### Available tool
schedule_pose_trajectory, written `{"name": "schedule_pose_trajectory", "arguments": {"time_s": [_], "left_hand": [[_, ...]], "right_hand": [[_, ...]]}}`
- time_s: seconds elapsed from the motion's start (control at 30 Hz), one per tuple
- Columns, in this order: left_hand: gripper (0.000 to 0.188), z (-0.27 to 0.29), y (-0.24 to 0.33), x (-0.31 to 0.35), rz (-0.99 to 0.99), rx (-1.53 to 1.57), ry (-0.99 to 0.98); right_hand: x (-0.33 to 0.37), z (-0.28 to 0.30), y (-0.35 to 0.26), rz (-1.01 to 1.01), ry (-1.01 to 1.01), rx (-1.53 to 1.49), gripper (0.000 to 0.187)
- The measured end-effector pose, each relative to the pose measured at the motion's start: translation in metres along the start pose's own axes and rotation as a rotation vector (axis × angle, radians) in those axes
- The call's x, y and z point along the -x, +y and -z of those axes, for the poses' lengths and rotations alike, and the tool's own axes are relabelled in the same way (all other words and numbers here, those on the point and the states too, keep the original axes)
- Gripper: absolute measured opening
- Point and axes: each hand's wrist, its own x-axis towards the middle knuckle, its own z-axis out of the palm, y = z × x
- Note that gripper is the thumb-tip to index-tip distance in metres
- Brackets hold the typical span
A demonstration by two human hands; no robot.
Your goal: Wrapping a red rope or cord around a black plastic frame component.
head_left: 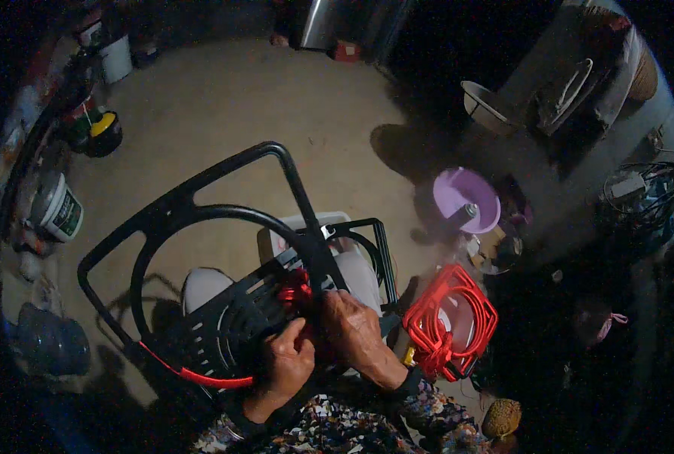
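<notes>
The black frame (239,314), with its slotted panel and rounded opening, lies tilted over the person's lap, its far corner raised above the floor (307,113). On its near left edge a red wrapping (220,380) covers one short part of the bar, while the other bars in view are bare. A shiny red bundle (295,289) sits at the panel, just beyond the left hand (288,359).

The left hand has its thumb and fingers bent close to one another beside the panel; whether they pinch anything, one cannot tell. The right hand (360,333) is curled at the bar near a small pale piece, but its fingertips are partly hidden, so a grip on the bar cannot be confirmed.

The frame seems to rest mostly on the knees, so an uneven pull from one side could make it turn or slide down. The red wrapping may become loose if its end is not well fixed, and the bundle could catch in the slots. The dim light and the dark panel would make such a fault hard to notice. A red looped cord (450,321) lies apart, at the right.
</notes>
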Motion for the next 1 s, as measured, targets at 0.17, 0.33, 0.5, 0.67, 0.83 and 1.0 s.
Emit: {"name": "schedule_pose_trajectory", "arguments": {"time_s": [0.17, 0.33, 0.5, 0.67, 0.83, 1.0], "left_hand": [[0.032, 0.005, -0.005, -0.003, 0.042, 0.073, 0.031], [0.016, 0.004, -0.011, -0.003, -0.192, -0.124, 0.027], [0.008, 0.009, 0.0, -0.009, 0.04, -0.111, -0.13], [0.007, 0.003, -0.007, -0.011, -0.065, -0.011, -0.035], [0.015, -0.006, -0.052, 0.013, -0.437, -0.604, -0.282], [0.021, -0.007, -0.033, -0.005, -0.328, -0.1, 0.15]], "right_hand": [[0.0, 0.034, -0.012, -0.007, -0.258, -0.068, 0.042], [-0.038, 0.029, -0.026, 0.321, -0.083, 0.296, 0.037], [-0.059, 0.012, -0.023, 0.332, -0.188, 0.38, 0.034], [-0.06, -0.012, -0.014, 0.318, -0.076, 0.283, 0.035], [-0.076, 0.004, -0.034, 0.325, 0.13, -0.448, 0.037], [-0.053, 0.029, 0.002, -0.649, 0.055, -1.347, 0.043]]}}
